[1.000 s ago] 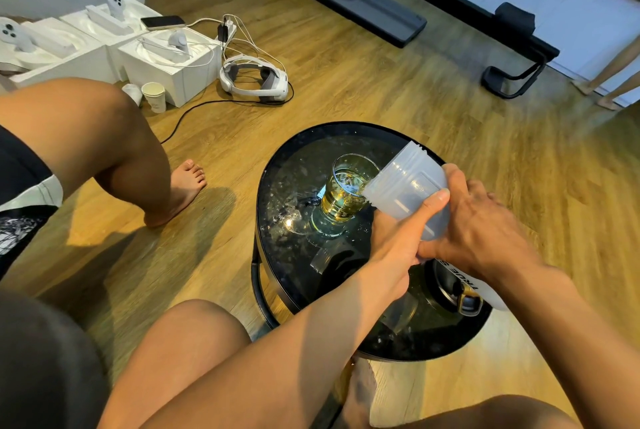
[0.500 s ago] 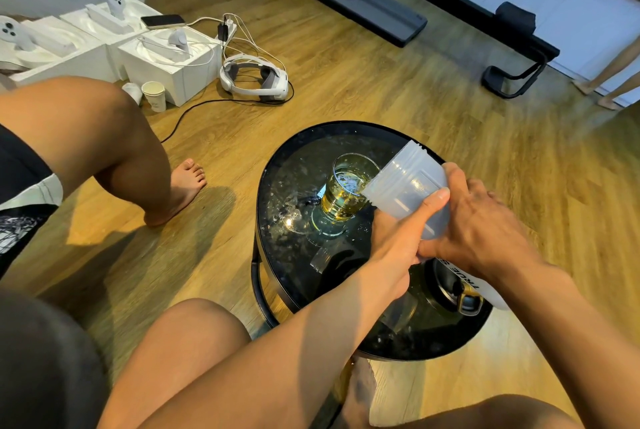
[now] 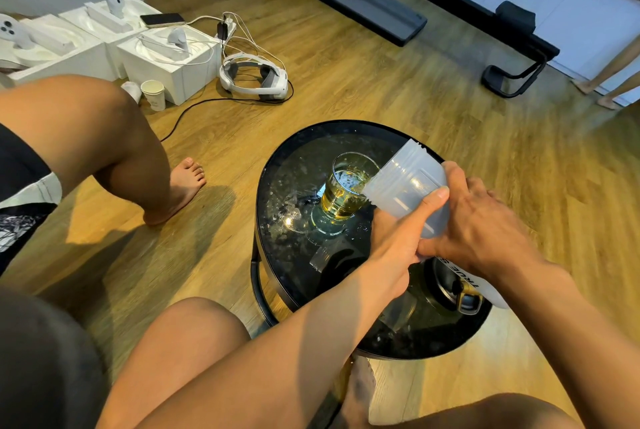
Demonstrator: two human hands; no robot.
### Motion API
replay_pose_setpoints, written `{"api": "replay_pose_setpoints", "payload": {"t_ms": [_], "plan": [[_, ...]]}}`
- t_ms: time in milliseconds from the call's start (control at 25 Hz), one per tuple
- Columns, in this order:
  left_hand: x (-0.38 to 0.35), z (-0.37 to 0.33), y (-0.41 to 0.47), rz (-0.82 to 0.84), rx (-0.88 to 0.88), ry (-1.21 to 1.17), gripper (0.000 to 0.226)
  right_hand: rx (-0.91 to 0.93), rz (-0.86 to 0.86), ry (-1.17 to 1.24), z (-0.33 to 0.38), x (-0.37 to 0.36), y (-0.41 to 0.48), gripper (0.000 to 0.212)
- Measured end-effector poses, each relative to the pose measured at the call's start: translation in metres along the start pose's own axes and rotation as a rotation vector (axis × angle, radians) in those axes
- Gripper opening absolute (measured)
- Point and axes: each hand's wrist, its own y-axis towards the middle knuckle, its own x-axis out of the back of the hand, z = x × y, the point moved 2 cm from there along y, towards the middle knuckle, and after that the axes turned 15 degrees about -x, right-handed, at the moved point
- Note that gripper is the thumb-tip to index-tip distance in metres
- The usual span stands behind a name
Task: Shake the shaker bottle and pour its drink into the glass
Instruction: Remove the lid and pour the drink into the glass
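Nothing had shifted: both hands, left hand (image 3: 398, 238) and right hand (image 3: 474, 220), still gripped the tilted shaker bottle (image 3: 405, 186) over the nearly full glass (image 3: 346, 193), centre frame; pouring seemed almost finished.

tilted shaker bottle (image 3: 405, 186) over glass (image 3: 346, 189)

"TRUE S…" on shaker bottle (image 3: 408, 186)

The translucent shaker bottle (image 3: 407, 186) was tipped, mouth at the glass's rim. The clear glass (image 3: 347, 192), upright, was part-filled with amber drink.
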Motion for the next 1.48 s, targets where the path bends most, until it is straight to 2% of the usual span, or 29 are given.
{"api": "replay_pose_setpoints", "payload": {"t_ms": [1480], "plan": [[-0.0004, 0.0007, 0.0005, 0.001, 0.005, -0.018, 0.039, 0.002, 0.001, -0.014, 0.0014, 0.0026, -0.0011, 0.111]]}}
